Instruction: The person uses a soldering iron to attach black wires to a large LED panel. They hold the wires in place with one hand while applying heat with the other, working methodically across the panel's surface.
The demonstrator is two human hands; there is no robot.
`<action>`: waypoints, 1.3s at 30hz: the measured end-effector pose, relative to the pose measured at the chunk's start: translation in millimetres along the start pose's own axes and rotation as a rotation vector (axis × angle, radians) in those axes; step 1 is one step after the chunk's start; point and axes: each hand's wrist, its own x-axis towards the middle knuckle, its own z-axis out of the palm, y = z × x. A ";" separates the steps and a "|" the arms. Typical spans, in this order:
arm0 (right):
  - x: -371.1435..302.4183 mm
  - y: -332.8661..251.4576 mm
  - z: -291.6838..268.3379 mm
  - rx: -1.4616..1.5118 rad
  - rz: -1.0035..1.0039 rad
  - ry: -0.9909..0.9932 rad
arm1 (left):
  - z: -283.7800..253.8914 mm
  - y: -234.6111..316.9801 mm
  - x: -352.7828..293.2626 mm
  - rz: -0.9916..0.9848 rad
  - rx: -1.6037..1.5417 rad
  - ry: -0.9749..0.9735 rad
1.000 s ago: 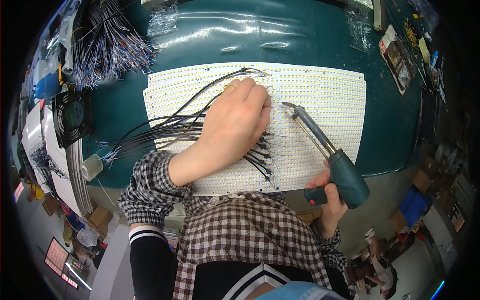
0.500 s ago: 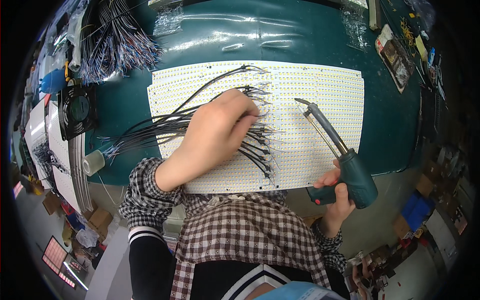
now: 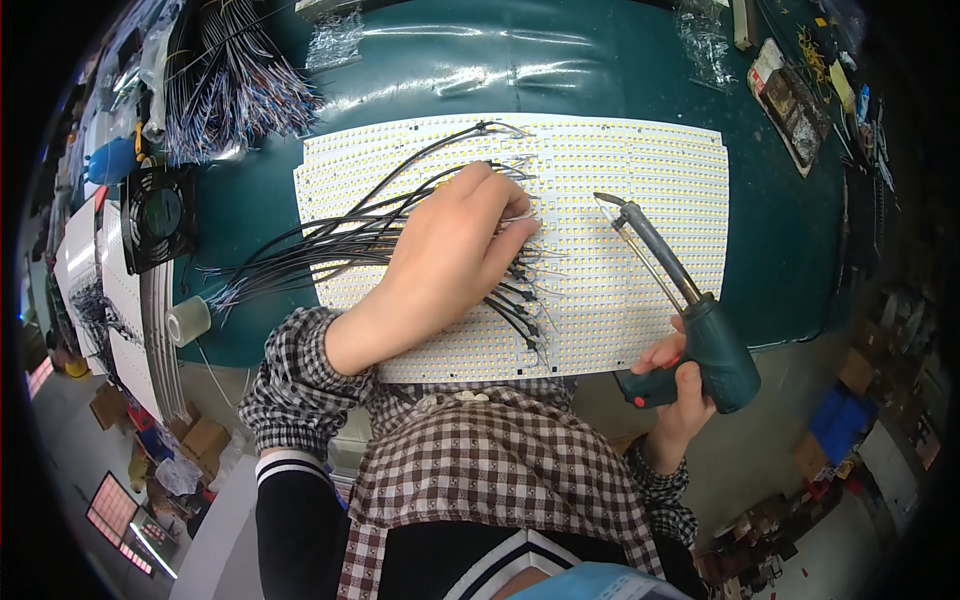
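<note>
My left hand (image 3: 455,250) reaches over a stack of white LED boards (image 3: 590,320), thumb and forefinger pinched together on a thin wire end near the boards' middle. Its palm covers part of a row of black cables (image 3: 345,235), which fan in from the left and end in fine bare leads in a column on the top board. At the right, my right hand (image 3: 688,385) is wrapped round the handle of a dark green soldering gun (image 3: 725,350). The gun's tip points up and left over the right half of the boards, apart from the leads.
A green mat (image 3: 560,85) covers the table. A thick bundle of wires (image 3: 240,90) lies far left, above a black fan (image 3: 160,217), a small roll (image 3: 188,323) and stacked white boards (image 3: 125,320). A stained tray (image 3: 790,105) with a dark block sits far right.
My left hand has shifted slightly right and its fingertips turned a little. The soldering gun has moved slightly right, still in my right hand.
</note>
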 end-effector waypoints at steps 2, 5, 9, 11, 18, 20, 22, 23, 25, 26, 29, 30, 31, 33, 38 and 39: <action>-0.6 0.5 -0.4 0.001 -0.004 -0.007 | 2.7 2.6 4.3 -0.038 0.075 -0.023; -2.3 1.4 -0.7 0.011 -0.013 -0.011 | 4.0 1.1 3.6 -0.045 0.059 -0.023; -2.6 3.8 -3.7 -0.003 -0.002 -0.014 | 6.3 -2.8 1.3 -0.048 -0.071 0.005; -2.0 2.6 -2.7 -0.025 0.008 -0.016 | 6.2 -1.9 1.8 -0.053 -0.148 0.005; -3.8 1.6 0.2 -0.044 0.008 -0.031 | 4.4 -5.5 3.7 -0.060 -0.069 -0.041; -3.9 1.5 1.3 -0.044 0.005 -0.026 | 3.1 -6.2 3.5 -0.044 -0.063 -0.027; -3.2 0.7 2.6 -0.050 0.010 -0.027 | 3.7 -7.6 3.6 -0.046 -0.082 -0.020; -3.0 0.8 2.6 -0.051 0.008 -0.029 | 4.6 -7.3 3.9 -0.043 -0.088 -0.017; -2.4 0.9 2.8 -0.052 0.005 -0.034 | 2.2 -2.5 4.4 -0.102 -0.132 -0.049; -2.1 0.4 3.5 -0.054 0.009 -0.033 | 1.1 -1.5 4.6 -0.135 -0.160 -0.064; -1.4 -0.8 5.4 -0.061 0.020 -0.026 | 7.3 -6.8 4.1 -0.073 -0.079 -0.028; -2.2 -1.4 6.3 -0.063 0.023 -0.020 | 7.5 -6.9 4.2 -0.067 -0.068 -0.024; -3.0 -2.0 7.3 -0.066 0.027 -0.015 | 7.5 -6.6 4.1 -0.062 -0.056 -0.021; -4.1 -3.4 10.3 -0.075 0.029 0.004 | 6.8 -6.4 4.8 -0.054 -0.063 -0.023; -5.5 -3.0 9.1 -0.099 0.057 0.009 | 2.3 -3.2 6.7 -0.103 -0.202 -0.051; -5.0 -3.2 9.7 -0.101 0.057 0.007 | 3.7 -4.4 6.3 -0.081 -0.163 -0.042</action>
